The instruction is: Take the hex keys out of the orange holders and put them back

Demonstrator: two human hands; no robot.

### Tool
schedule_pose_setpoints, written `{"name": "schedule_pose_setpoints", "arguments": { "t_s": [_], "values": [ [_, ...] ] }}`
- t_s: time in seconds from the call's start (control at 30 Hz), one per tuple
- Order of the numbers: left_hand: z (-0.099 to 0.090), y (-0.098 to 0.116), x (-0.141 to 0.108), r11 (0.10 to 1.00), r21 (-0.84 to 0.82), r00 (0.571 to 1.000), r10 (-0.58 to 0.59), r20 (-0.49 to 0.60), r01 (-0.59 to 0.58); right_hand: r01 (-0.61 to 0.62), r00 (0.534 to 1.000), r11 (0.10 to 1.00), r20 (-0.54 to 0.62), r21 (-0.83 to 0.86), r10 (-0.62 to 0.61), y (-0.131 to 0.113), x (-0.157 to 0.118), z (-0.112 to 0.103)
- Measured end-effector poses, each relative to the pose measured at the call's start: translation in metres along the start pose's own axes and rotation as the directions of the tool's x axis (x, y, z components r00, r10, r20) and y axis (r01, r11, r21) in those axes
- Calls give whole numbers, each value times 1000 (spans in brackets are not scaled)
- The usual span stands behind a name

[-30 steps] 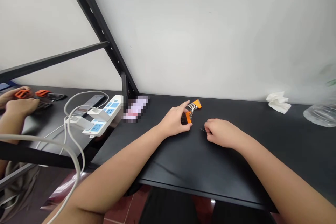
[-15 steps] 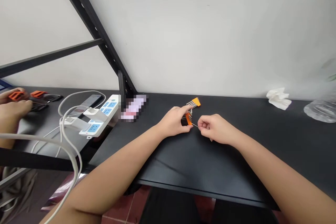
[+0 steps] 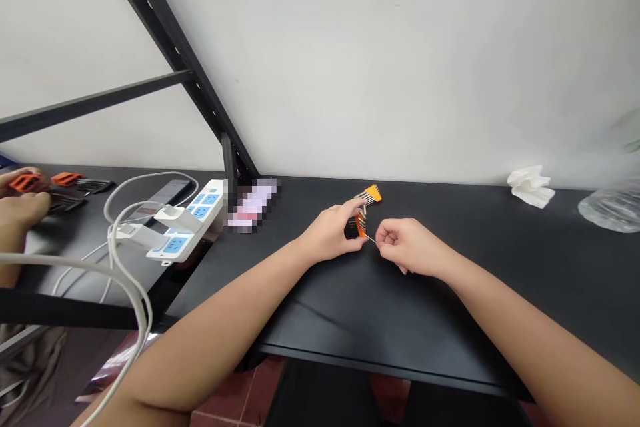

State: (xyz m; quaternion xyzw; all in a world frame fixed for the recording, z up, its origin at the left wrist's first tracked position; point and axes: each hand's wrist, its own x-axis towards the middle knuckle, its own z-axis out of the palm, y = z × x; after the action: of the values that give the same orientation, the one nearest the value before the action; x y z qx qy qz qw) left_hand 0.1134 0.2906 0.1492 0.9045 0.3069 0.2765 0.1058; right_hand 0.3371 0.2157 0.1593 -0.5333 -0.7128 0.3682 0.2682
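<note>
Near the middle of the black table (image 3: 320,307), my left hand (image 3: 333,233) grips an orange holder (image 3: 361,225) with several metal keys in it, thumb below and fingers above. My right hand (image 3: 407,245) is closed just to the right, pinching a thin metal key (image 3: 371,238) whose far end meets the holder's lower right edge. Behind my left fingers lies a second orange holder (image 3: 371,194) with a row of silver keys.
A white power strip (image 3: 190,223) with cables and a phone (image 3: 167,200) lie left. Another person's hand (image 3: 25,207) handles orange holders there. A black metal frame (image 3: 175,47) rises behind. Crumpled tissue (image 3: 531,187) and clear plastic (image 3: 613,210) sit at the right.
The view has shifted slightly. My two hands keep nearly the same places, and the held holder looks slightly turned, with more of its silver keys showing.
</note>
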Motion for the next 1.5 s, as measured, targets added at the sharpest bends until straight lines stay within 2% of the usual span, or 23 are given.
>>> {"name": "schedule_pose_setpoints", "arguments": {
  "t_s": [0.2,0.37,0.57,0.77,0.87,0.93,1.03,1.1,1.33,1.5],
  "values": [
    [1,1,0,998,-35,999,47,7,-47,-81,997,993,25,87,79,0,-1,2],
    [1,1,-1,994,-73,996,83,-45,-86,-101,995,983,-2,151,102,-2,-1,4],
    [2,4,-1,981,-102,978,147,-149,-163,-61,992,896,-75,440,104,-16,-7,11],
    [1,12,-5,968,-85,937,204,-284,-236,66,992,784,-125,617,15,-33,-16,28],
    [1,15,-6,950,-109,911,244,-332,-294,91,994,742,-110,665,-24,-33,-19,30],
    [0,16,-6,943,-132,910,250,-332,-307,103,995,714,-77,693,-69,-29,-19,28],
    [-1,17,-7,950,-178,928,192,-319,-257,141,986,698,-40,703,-159,-22,-17,22],
    [-1,17,-7,953,-200,937,157,-312,-227,166,981,717,-41,677,-189,-20,-16,20],
    [-1,15,-9,958,-166,941,180,-287,-234,195,981,815,-128,546,-149,-24,-14,26],
    [-1,18,-9,966,-147,941,161,-298,-212,222,969,862,-202,456,-143,-16,-9,27]
  ]
}}
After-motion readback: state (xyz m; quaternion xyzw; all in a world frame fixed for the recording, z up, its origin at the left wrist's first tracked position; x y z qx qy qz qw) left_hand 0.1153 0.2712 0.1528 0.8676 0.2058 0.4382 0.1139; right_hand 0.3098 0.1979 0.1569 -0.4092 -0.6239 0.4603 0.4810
